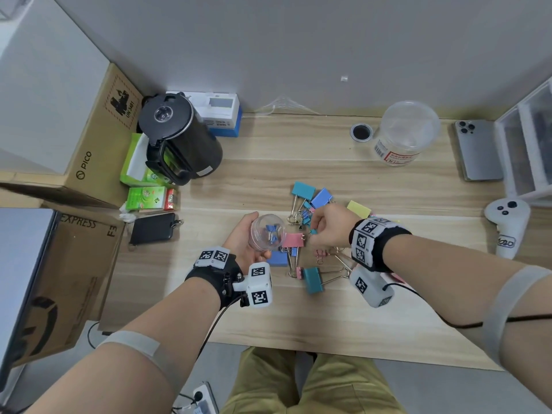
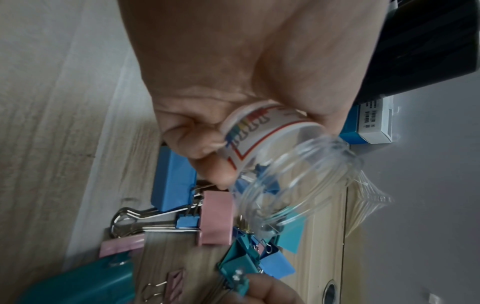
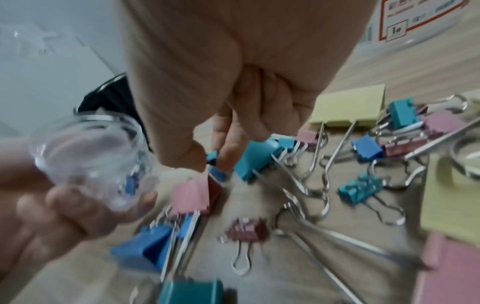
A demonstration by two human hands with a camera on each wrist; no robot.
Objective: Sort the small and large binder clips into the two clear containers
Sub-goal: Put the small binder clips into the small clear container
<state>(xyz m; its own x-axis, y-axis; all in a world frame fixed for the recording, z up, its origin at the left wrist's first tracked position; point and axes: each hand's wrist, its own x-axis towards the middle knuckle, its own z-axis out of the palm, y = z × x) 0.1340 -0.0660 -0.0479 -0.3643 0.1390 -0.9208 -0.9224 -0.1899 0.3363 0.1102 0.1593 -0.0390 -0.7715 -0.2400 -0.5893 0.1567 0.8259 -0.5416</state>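
Pinching a small teal clip (image 1: pixel 313 231) in right hand (image 1: pixel 328 227) fingertips, other fingers curled; left hand (image 1: pixel 249 240) wrapped round the small clear jar (image 1: pixel 266 232), mouth tilted toward three o'clock. Best brought just over the rim before release — jar held steady. Mixed clip pile (image 1: pixel 310 234) beneath; large clear container (image 1: pixel 404 132) at one o'clock, untouched.

- We find bare wooden desk (image 1: pixel 298 318) along the lower centre of the head view, passable below the clip pile (image 1: pixel 310 234).
- Upper left, the kettle (image 1: pixel 179 141) and cardboard boxes (image 1: pixel 98 144) block the way.
- At right, the phone (image 1: pixel 478 150), large clear container (image 1: pixel 403 132) and white controller (image 1: pixel 507 225) crowd the edge (bare wood between them and the pile).
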